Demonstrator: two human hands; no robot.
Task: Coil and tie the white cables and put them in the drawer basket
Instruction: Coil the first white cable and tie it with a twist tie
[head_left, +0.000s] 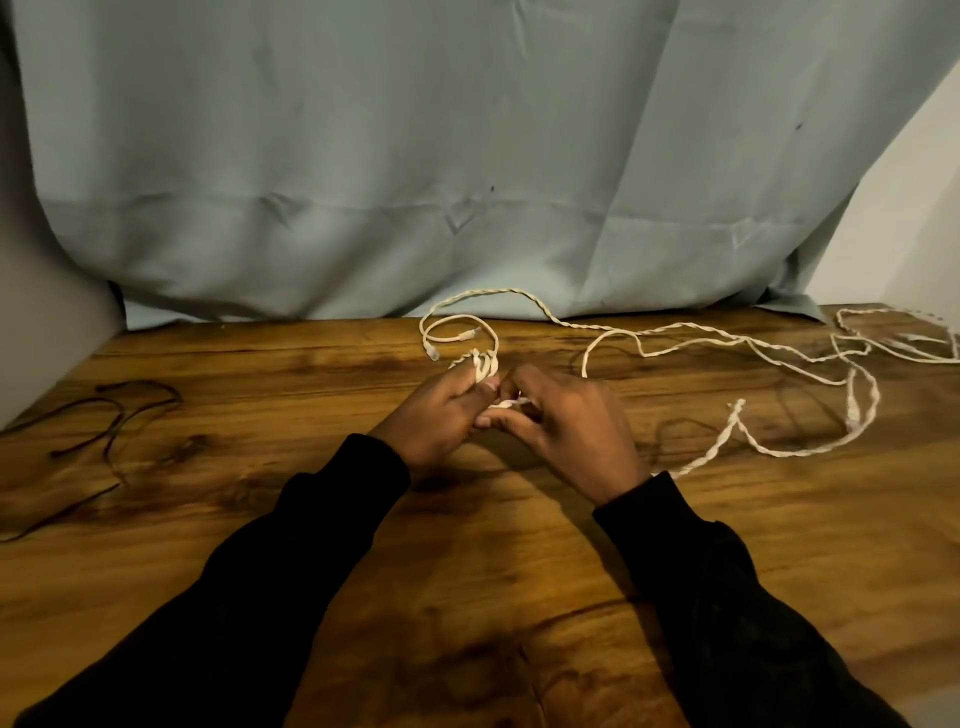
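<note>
Dark cord (104, 421) lay loose at 9 o'clock on the wooden table (467, 571). Left hand (441, 415) gripped small white cable coil (460, 338), fingers curled round its loops. Right hand (566, 426) pinched the same cable. Remaining white cable (727, 343) trailed twisted, uncoiled toward 2 o'clock.

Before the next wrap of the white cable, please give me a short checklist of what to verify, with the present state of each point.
1. Left hand holds the started coil: ok.
2. Right hand pinches the white cable next to the coil: ok.
3. Loose cable lies free for pulling in: not ok, it crosses itself in loops on the right of the wooden table.
4. Dark cord is apart from the white cable: ok, it lies far left.
5. Drawer basket within reach: cannot tell, not in view.
</note>
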